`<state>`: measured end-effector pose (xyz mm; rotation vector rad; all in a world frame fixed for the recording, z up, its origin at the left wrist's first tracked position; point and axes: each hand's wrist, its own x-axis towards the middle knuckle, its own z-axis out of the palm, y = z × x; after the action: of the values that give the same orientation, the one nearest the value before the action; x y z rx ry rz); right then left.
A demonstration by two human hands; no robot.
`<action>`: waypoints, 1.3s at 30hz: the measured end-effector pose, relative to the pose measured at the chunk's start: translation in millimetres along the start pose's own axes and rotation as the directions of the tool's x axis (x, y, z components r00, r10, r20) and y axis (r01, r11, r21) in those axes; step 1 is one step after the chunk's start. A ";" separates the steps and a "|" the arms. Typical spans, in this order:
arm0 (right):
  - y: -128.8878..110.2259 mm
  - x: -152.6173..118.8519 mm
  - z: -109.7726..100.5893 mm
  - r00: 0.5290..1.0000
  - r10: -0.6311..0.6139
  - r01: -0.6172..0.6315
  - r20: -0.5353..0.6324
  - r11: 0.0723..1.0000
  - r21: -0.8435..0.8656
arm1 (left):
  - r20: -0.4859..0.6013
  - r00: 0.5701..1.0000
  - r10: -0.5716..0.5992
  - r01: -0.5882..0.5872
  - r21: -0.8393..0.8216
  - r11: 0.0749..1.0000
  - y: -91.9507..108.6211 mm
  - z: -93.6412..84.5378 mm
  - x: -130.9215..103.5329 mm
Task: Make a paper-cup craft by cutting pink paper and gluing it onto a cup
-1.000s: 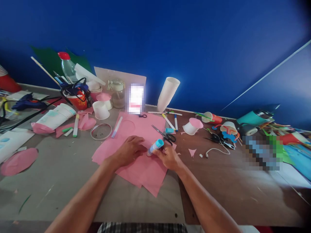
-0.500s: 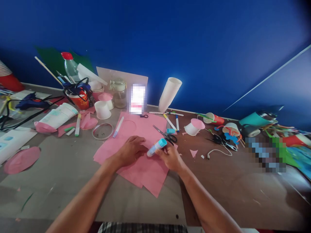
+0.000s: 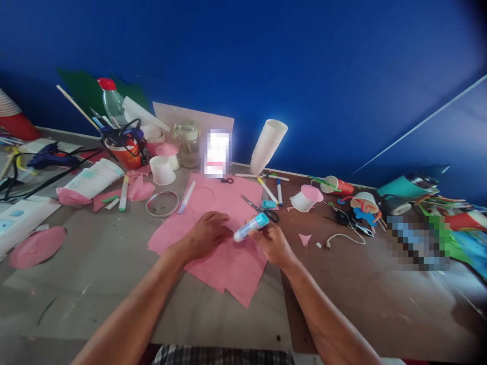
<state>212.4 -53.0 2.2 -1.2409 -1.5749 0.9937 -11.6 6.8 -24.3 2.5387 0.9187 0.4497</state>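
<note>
My right hand [image 3: 273,244] grips a glue stick [image 3: 250,227], its blue end pointing up and right, above pink paper [image 3: 228,268]. My left hand [image 3: 208,235] rests on the paper with nothing visible in it, fingers bent and apart, just left of the glue stick's pale end. A blue cap [image 3: 268,204] lies beside dark-handled scissors [image 3: 272,215], beyond my right hand. On the paper's left part lies a white and purple marker [image 3: 186,197], next to a faint drawn circle.
A tape roll [image 3: 162,204] and a white cup [image 3: 163,170] stand left of the paper. Stacked paper cups [image 3: 268,147] lean at the blue wall. A pink-topped cup [image 3: 306,197], cable [image 3: 344,238] and teal bottle [image 3: 407,186] are to the right.
The glue stick in my right hand has shifted slightly right and up and tilted flatter. My left hand stays almost in place. The whole view has moved slightly.
</note>
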 end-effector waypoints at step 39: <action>5.7 -1.8 11.5 1.000 -0.017 0.017 -0.018 0.999 -0.034 | -0.024 1.000 0.008 -0.008 -0.010 1.000 -0.4 0.8 -0.3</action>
<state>203.3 -54.5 -6.9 -1.2546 -1.5914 0.9454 -11.8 6.7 -25.3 2.5344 0.9129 0.4866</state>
